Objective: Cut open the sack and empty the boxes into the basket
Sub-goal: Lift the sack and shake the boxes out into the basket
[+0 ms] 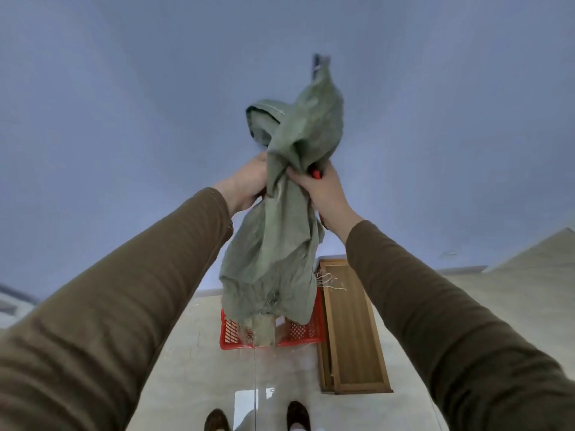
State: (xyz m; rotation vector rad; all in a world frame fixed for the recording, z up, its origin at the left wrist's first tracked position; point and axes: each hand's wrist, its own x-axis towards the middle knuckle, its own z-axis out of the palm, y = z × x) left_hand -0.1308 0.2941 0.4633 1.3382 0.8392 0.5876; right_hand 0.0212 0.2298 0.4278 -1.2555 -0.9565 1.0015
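Observation:
A green woven sack (280, 231) hangs high in front of me, its frayed cut end pointing down. My left hand (247, 181) and my right hand (320, 191) both grip its bunched middle. The right hand also clasps a red-handled tool (315, 173), mostly hidden behind the sack. Below stands a red slatted basket (306, 331) on the floor. A tan box (264, 332) shows under the sack's open end, over the basket; whether it is falling or resting I cannot tell.
A flat wooden frame (351, 325) lies on the pale floor right of the basket. A blue wall rises behind. My two shoes (297, 415) are at the bottom edge. A pale slanted surface (529, 275) fills the right side.

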